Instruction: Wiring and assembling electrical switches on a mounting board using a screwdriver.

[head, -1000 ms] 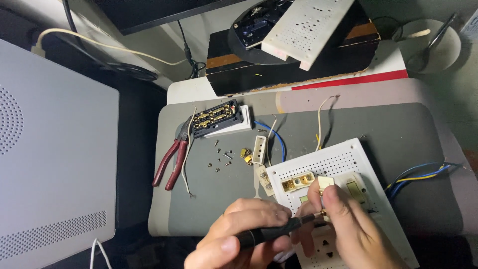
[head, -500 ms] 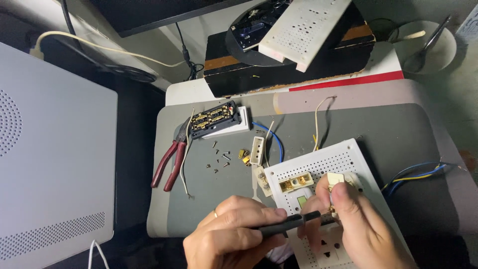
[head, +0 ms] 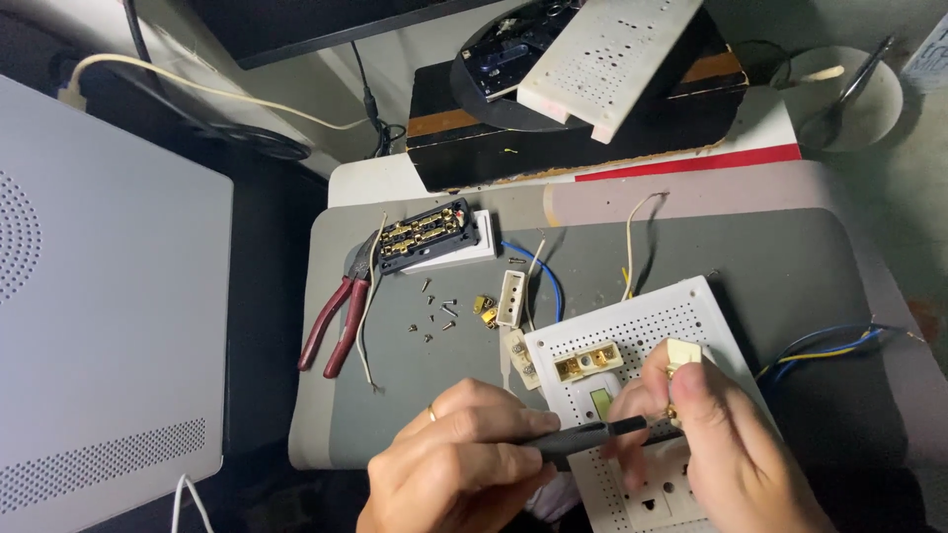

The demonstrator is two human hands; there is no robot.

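Observation:
My left hand [head: 459,464] grips a black screwdriver [head: 592,436] that points right, its tip at a small cream switch part [head: 681,355] with brass terminals. My right hand [head: 726,449] pinches that part above a white perforated panel [head: 642,326] lying on the grey mat [head: 770,266]. A cream-and-brass terminal block [head: 589,362] sits on the panel just left of my right hand. The panel's lower end has socket holes [head: 657,503] between my hands.
Red-handled pliers [head: 336,321], loose screws [head: 439,314], a black-and-brass socket module [head: 427,235], a small cream strip [head: 510,297] and blue and yellow wires [head: 825,345] lie on the mat. A grey case [head: 99,345] stands left; a black box [head: 583,109] behind.
Both hands and the screwdriver have shifted slightly right and up over the panel. My right hand now holds the cream part higher, with the screwdriver tip against it.

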